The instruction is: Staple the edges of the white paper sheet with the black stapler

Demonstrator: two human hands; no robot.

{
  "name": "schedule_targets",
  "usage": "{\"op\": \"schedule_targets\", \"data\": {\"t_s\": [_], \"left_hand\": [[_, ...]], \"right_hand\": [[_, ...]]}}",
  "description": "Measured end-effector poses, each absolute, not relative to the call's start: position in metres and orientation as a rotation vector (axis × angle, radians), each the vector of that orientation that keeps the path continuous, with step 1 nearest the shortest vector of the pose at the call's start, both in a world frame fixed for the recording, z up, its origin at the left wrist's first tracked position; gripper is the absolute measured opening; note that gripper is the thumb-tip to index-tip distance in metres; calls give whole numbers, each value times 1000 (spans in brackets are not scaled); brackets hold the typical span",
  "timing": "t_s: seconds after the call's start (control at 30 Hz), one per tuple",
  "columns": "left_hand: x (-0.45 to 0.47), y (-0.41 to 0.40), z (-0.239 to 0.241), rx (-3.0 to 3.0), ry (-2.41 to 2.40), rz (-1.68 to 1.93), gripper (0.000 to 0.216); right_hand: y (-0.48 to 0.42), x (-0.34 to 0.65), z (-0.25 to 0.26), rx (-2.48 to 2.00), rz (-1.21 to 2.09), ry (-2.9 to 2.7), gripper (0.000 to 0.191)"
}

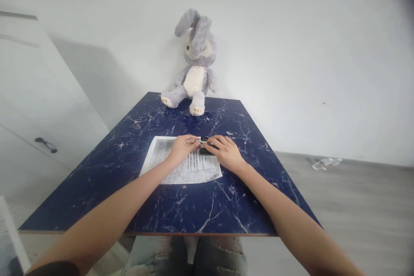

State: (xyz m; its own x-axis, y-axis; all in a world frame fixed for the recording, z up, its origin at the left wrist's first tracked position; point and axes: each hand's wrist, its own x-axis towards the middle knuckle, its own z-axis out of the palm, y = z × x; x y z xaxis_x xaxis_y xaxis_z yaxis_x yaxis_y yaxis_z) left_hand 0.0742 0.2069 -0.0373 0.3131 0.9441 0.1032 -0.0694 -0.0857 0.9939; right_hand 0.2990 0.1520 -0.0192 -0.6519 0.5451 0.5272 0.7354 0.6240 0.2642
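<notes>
Over the printed sheet of paper [190, 172], my two hands meet near its upper right corner. My left hand [183, 150] is closed, its fingertips pinching one end of a thin pale strip [202, 141]. From the other side my right hand [227, 152] is closed too, with thumb and fingers at the strip's right end. A small black object [207, 152] lies right under and beside the fingertips, partly covered by my right hand; its kind is not clear. My right thumb is over it, but whether it touches cannot be told.
The table [200, 215] has a dark blue marbled top. At its far edge a grey plush rabbit [196, 79] sits against the white wall. A white cabinet [42, 108] with a dark handle stands at left. A crumpled plastic wrapper [326, 163] lies on the floor at right.
</notes>
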Motion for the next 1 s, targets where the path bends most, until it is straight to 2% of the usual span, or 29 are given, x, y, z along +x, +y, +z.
{"op": "schedule_targets", "data": {"t_s": [0.23, 0.43, 0.63, 0.73, 1.0], "left_hand": [[76, 204, -32, 1467, 928, 1065, 24], [75, 201, -27, 1494, 851, 1070, 22], [68, 208, -30, 1528, 910, 968, 35], [67, 210, -27, 1614, 916, 907, 43], [66, 210, -28, 1732, 823, 866, 43]], "right_hand": [[154, 302, -23, -1027, -346, -2360, 63], [158, 309, -24, -975, -77, -2163, 42], [156, 319, -17, -837, 227, -2113, 25], [153, 317, -14, -748, 291, -2186, 25], [150, 305, -20, -682, 209, -2316, 35]]}}
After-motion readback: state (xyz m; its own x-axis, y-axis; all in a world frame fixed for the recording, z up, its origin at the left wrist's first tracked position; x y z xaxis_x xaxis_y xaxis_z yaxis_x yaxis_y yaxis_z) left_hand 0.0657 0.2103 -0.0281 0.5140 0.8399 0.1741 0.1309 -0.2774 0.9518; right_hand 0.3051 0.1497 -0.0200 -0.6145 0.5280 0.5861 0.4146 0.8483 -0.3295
